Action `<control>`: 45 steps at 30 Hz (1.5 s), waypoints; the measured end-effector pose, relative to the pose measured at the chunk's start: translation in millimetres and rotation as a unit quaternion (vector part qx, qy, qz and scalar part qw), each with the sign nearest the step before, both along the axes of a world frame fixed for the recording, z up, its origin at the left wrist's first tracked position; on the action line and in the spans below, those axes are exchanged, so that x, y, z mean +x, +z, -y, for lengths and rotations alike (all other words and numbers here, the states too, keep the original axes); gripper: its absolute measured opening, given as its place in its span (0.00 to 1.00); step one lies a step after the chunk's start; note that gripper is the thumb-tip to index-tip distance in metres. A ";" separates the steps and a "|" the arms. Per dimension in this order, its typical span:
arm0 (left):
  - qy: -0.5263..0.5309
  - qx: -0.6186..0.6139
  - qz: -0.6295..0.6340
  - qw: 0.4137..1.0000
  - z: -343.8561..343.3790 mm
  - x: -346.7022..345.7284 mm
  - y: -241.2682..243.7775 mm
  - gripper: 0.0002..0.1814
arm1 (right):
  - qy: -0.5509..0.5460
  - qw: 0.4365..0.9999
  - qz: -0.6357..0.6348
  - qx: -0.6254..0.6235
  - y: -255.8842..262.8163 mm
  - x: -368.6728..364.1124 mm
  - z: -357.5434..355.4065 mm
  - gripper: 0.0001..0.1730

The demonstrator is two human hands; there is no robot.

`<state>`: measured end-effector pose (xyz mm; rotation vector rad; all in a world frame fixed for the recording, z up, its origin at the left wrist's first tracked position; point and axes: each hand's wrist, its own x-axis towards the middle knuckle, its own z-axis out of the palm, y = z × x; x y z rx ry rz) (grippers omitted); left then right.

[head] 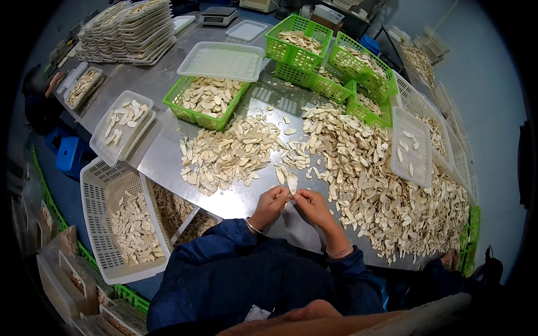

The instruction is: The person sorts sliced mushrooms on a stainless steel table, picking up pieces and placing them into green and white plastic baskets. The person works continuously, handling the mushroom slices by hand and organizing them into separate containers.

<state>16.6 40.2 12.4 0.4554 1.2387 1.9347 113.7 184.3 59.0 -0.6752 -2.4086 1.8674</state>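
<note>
A pale, long dried slice, perhaps root or mushroom, stands up from the fingertips of both hands, above the steel table's near edge. My right hand pinches its lower end. Against the same end press the closed fingers and thumb of my left hand; what lies inside them is partly hidden. Just beyond the fingertips are a few loose slices. A smaller heap of slices spreads ahead and to the left. The much larger heap covers the table's right side.
Green baskets hold slices, one partly under a clear tray. More green baskets stand behind. A tray rests on the large heap. White crates sit below the left edge. Another person's hand shows at lower right.
</note>
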 end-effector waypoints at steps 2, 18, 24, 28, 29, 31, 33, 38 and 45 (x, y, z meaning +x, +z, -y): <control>0.029 0.004 0.003 1.000 -0.2 2.1 7.3 0.09 | 0.001 1.000 -0.019 0.023 1.4 -0.3 0.7 0.14; 0.028 -0.039 -0.083 0.995 0.1 0.4 -3.1 0.07 | 0.025 0.899 -0.169 0.403 10.4 -1.8 15.8 0.06; 0.028 -0.017 -0.078 0.996 -2.4 -0.7 -5.2 0.08 | 0.016 0.907 -0.164 0.388 13.8 -3.4 16.0 0.06; 0.013 0.004 -0.015 1.000 -0.3 -2.1 -7.5 0.09 | 0.001 0.944 -0.114 0.309 17.0 -7.6 17.8 0.06; 0.011 0.012 0.007 1.000 0.5 -1.8 -6.3 0.10 | 0.002 0.949 -0.118 0.293 17.3 -6.7 16.5 0.07; 0.027 -0.029 -0.098 0.994 3.5 -1.4 -2.9 0.11 | 0.010 0.952 -0.118 0.282 14.0 -8.3 17.8 0.07; 0.045 -0.017 -0.116 0.992 0.2 5.0 -14.3 0.11 | 0.015 0.952 -0.113 0.285 13.7 -5.0 19.9 0.08; -0.010 -0.011 -0.010 1.000 36.4 -23.7 8.2 0.14 | 0.011 0.946 -0.132 0.296 -0.7 5.1 12.9 0.09; 0.313 -0.059 -0.093 0.943 126.2 -125.3 56.5 0.14 | 0.034 0.962 -0.120 0.243 8.8 -4.1 19.2 0.09</control>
